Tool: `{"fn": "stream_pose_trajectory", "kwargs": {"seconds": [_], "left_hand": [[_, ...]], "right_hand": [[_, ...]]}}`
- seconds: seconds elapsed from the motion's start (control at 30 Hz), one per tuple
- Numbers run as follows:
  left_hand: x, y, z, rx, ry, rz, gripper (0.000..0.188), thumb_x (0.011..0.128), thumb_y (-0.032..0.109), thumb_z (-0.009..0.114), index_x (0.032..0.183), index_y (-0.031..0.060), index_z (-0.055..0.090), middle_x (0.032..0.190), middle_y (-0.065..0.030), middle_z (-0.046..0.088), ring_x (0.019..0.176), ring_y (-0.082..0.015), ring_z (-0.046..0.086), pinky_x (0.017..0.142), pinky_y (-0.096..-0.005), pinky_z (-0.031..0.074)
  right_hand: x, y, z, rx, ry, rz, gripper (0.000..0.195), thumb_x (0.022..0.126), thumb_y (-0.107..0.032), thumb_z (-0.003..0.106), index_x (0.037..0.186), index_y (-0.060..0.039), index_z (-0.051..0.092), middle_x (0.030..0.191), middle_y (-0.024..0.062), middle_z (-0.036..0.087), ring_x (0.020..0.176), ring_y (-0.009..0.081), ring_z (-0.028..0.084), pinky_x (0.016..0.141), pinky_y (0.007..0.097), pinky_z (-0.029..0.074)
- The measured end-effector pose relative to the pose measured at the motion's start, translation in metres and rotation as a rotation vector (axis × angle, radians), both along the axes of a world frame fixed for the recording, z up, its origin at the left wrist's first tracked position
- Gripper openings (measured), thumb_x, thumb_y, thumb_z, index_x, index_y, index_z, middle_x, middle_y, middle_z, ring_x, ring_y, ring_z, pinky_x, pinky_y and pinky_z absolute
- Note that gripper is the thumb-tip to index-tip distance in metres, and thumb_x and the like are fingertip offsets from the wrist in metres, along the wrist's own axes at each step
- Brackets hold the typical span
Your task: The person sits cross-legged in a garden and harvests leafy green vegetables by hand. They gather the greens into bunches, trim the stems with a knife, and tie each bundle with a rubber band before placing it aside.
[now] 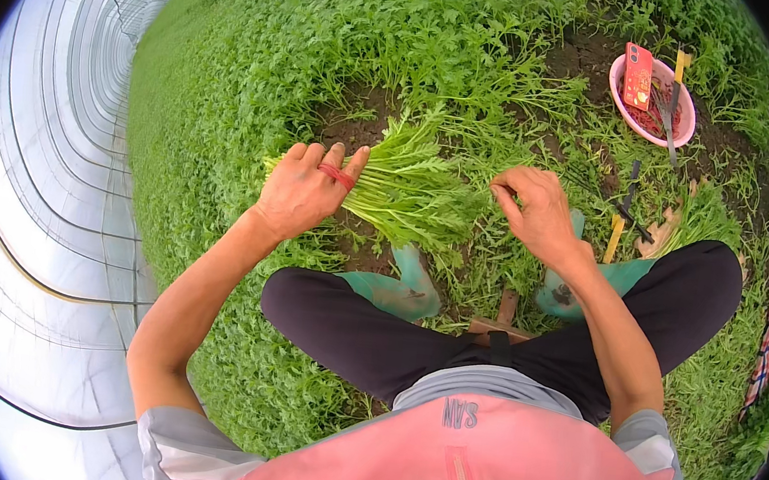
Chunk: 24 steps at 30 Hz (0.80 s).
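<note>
My left hand (307, 185) is closed around the stem end of a bunch of leafy greens (411, 190), with a red band (337, 176) looped over its fingers. The leaves fan out to the right, above the soil. To the right of the leaf tips, my right hand (534, 207) hangs with its fingers curled and thumb near the forefinger; whether something thin lies between them cannot be told.
Dense greens (246, 82) grow ahead and to the left. A pink basin (686, 125) at upper right holds red bands, a red phone (637, 77) and a yellow-handled blade (676, 95). Another yellow-handled tool (614, 238) lies near cut greens (704, 216). Plastic greenhouse sheeting (53, 152) curves at left.
</note>
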<state>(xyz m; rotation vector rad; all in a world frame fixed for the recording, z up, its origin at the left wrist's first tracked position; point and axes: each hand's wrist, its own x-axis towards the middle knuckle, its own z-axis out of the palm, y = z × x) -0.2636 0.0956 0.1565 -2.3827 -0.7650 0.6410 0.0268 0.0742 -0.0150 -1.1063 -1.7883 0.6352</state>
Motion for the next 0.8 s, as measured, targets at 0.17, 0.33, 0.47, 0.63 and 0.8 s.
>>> {"fn": "stream_pose_trajectory", "kwargs": {"seconds": [0.17,0.33,0.47,0.63,0.8], "left_hand": [[0.024,-0.002,-0.007,0.034,-0.023,-0.057,0.065,0.079,0.010,0.054,0.141,-0.0008,0.040,0.114,-0.0150,0.061,0.080,-0.0216,0.058,0.070,-0.0328,0.047],[0.044,-0.006,-0.003,0.036,0.020,0.042,0.064,0.078,0.009,0.055,0.137,-0.0090,0.040,0.111,-0.0163,0.061,0.079,-0.0216,0.058,0.068,-0.0330,0.047],[0.033,-0.010,-0.012,0.056,0.026,0.068,0.059,0.078,0.009,0.056,0.132,-0.0095,0.045,0.109,-0.0160,0.061,0.079,-0.0217,0.058,0.069,-0.0333,0.048],[0.039,-0.008,-0.006,0.055,0.012,0.052,0.055,0.078,0.009,0.056,0.131,-0.0058,0.049,0.110,-0.0158,0.062,0.079,-0.0215,0.058,0.069,-0.0329,0.047],[0.041,-0.010,-0.013,0.038,-0.024,0.035,0.058,0.077,0.009,0.057,0.133,-0.0030,0.048,0.109,-0.0143,0.062,0.077,-0.0211,0.058,0.067,-0.0327,0.046]], "right_hand": [[-0.049,0.004,0.055,-0.206,0.057,0.118,0.013,0.081,-0.017,0.071,0.083,-0.0046,0.068,0.073,0.0057,0.059,0.066,0.0218,0.058,0.065,0.0338,0.042],[-0.058,-0.002,0.045,-0.001,0.035,-0.032,0.012,0.079,-0.017,0.069,0.079,-0.0066,0.065,0.072,0.0064,0.058,0.070,0.0247,0.059,0.066,0.0376,0.042],[-0.043,0.001,0.035,0.160,-0.112,-0.130,0.008,0.078,-0.013,0.067,0.077,-0.0083,0.060,0.073,0.0055,0.057,0.069,0.0226,0.058,0.065,0.0362,0.040],[0.005,0.018,0.026,0.128,-0.244,-0.394,0.004,0.082,-0.011,0.064,0.085,-0.0085,0.065,0.078,0.0041,0.060,0.078,0.0225,0.057,0.074,0.0374,0.039],[-0.034,0.004,0.056,0.054,-0.033,-0.051,0.013,0.081,-0.017,0.068,0.091,-0.0083,0.067,0.080,0.0033,0.063,0.082,0.0239,0.058,0.078,0.0384,0.039]]}}
